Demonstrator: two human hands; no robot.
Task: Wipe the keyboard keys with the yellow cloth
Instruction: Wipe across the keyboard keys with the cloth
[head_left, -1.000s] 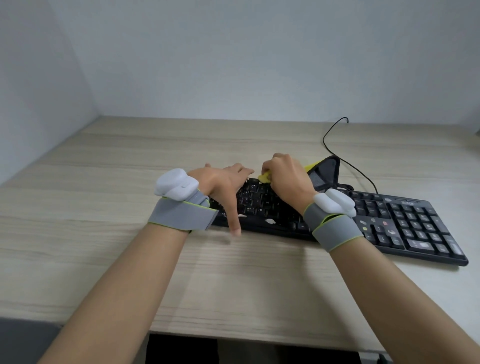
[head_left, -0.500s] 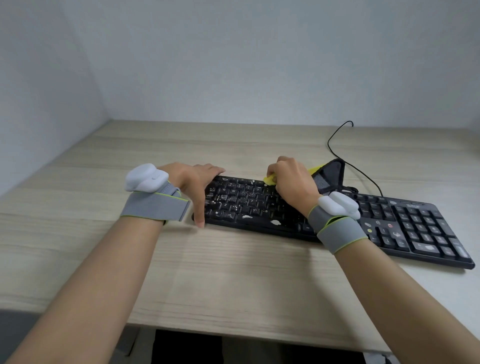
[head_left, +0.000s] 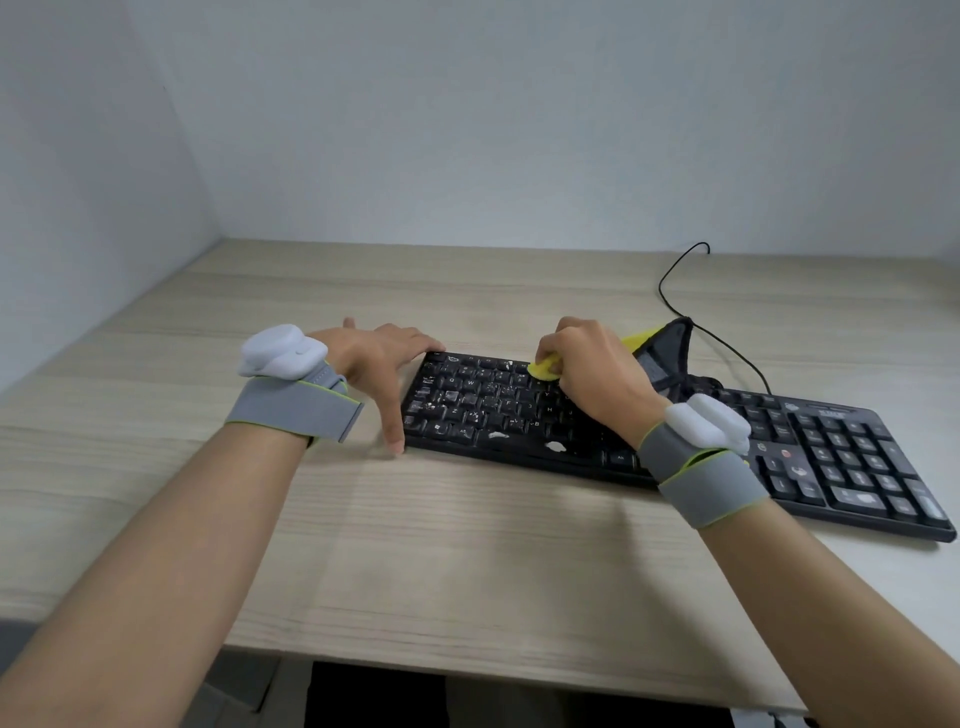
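On the wooden desk (head_left: 467, 545) the black keyboard (head_left: 841, 457) lies with its long axis running left to right across the person's front, its right end angled slightly nearer. The right hand (head_left: 597, 374) is closed around the yellow cloth (head_left: 543, 368), pressing a bunched part of it against the upper key rows near the middle of the board; the rest of the cloth, yellow with a dark mesh side, trails out behind the hand. The left hand (head_left: 379, 364) holds nothing: its fingers are spread, its thumb resting on the desk at the keyboard's left edge, apparently steadying the board.

White specks remain on the left key block and the space bar (head_left: 524, 441), which lie between the two hands, to the left of the cloth. The right hand is the nearer working hand, so the next stroke probably runs leftward along the long axis. The cable (head_left: 670, 270) loops away behind, well clear.
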